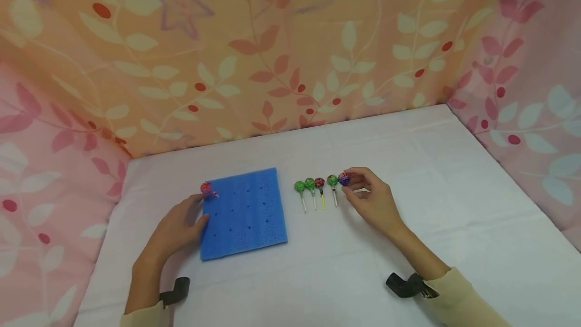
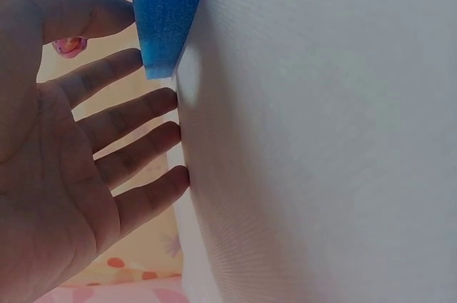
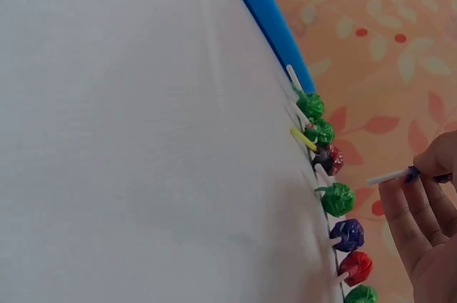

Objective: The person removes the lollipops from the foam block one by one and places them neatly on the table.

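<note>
My left hand [image 1: 179, 226] touches the left edge of a blue foam board [image 1: 245, 233], thumb and index finger at the edge, the other fingers straight and spread, as the left wrist view shows. A red-pink lollipop [image 1: 206, 187] stands in the board's upper left corner. Right of the board, my right hand [image 1: 374, 201] pinches a purple-wrapped lollipop by its head; the white stick [image 3: 389, 176] points away from the fingers. A row of lollipops lies below it on the table: green [image 3: 337, 199], purple [image 3: 348, 235] and red [image 3: 355, 267] among them. In the head view, my right hand hides some of them.
Small dark holes dot the board in rows. A white cloth [image 1: 345, 276] covers the table, and floral curtains [image 1: 290, 44] hang behind it and at both sides. A black wrist mount [image 1: 404, 285] sits on each forearm.
</note>
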{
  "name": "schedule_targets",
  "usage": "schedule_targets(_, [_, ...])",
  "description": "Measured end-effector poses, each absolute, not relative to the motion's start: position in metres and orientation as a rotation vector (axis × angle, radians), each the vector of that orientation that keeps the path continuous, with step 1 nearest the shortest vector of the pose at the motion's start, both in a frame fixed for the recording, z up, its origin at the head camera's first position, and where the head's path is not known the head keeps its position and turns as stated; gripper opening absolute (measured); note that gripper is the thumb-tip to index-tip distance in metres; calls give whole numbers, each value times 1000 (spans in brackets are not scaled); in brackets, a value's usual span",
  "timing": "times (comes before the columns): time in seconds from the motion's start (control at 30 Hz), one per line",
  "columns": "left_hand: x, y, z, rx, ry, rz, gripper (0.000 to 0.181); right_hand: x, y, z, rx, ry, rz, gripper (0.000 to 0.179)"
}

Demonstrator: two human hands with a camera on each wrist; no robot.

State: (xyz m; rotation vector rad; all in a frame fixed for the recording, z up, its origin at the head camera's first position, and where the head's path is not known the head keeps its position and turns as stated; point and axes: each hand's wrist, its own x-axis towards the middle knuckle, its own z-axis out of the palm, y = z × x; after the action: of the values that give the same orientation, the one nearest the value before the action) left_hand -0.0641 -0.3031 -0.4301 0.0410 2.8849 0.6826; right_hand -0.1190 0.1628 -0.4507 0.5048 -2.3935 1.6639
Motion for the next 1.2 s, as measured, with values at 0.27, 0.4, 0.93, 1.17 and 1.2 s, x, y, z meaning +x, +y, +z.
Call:
schedule_targets(0.27, [-65,-302,-429,32,2883,684,64,-120,184,-457,395,-2420,1675,39])
schedule_targets(0.4, [-65,-302,-429,31,2884,683,64,-122,194,-459,361,-2444,1653,38])
schedule_targets(0.93, [-64,-305,-431,64,2901,689,64,-141,222,-460,305,-2540,1380,34])
schedule_targets(1.17, [-64,-305,-431,62,2894,704,64,-149,228,-457,265,-2644,1308,34])
schedule_targets(1.2, [-64,-305,-431,65,2895,707,64,-150,230,-456,251,-2660,1307,34])
